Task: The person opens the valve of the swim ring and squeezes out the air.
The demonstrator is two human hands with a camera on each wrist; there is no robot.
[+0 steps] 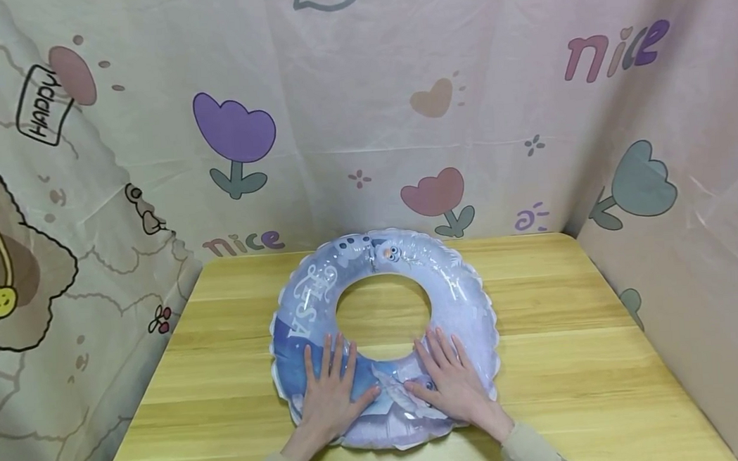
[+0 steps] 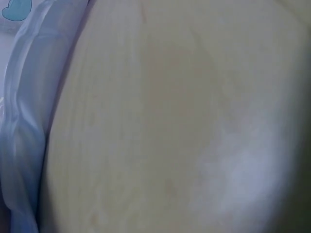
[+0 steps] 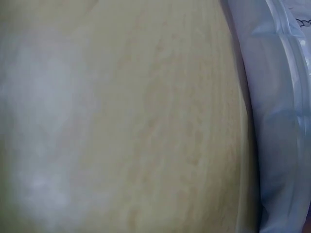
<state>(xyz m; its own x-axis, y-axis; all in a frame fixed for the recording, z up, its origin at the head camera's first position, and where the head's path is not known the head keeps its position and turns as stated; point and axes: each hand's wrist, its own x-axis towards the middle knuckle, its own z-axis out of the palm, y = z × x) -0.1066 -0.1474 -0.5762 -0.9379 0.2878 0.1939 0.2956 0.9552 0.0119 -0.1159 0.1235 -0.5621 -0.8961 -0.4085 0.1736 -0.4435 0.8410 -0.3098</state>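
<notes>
An inflated swim ring (image 1: 461, 281), blue and lilac with printed figures and the letters ELSA, lies flat on the wooden table. My left hand (image 1: 331, 391) rests on its near left part, fingers straight and spread. On the near right part lies my right hand (image 1: 454, 384), also with straight fingers, the thumb pointing inward. Both palms face down on the shiny plastic. In the left wrist view the ring's seamed edge (image 2: 34, 97) runs along the left side; in the right wrist view its edge (image 3: 282, 111) runs along the right.
The wooden table (image 1: 226, 380) extends to both sides of the ring. A printed cloth (image 1: 349, 105) with flowers and words hangs behind the table and along its left and right sides.
</notes>
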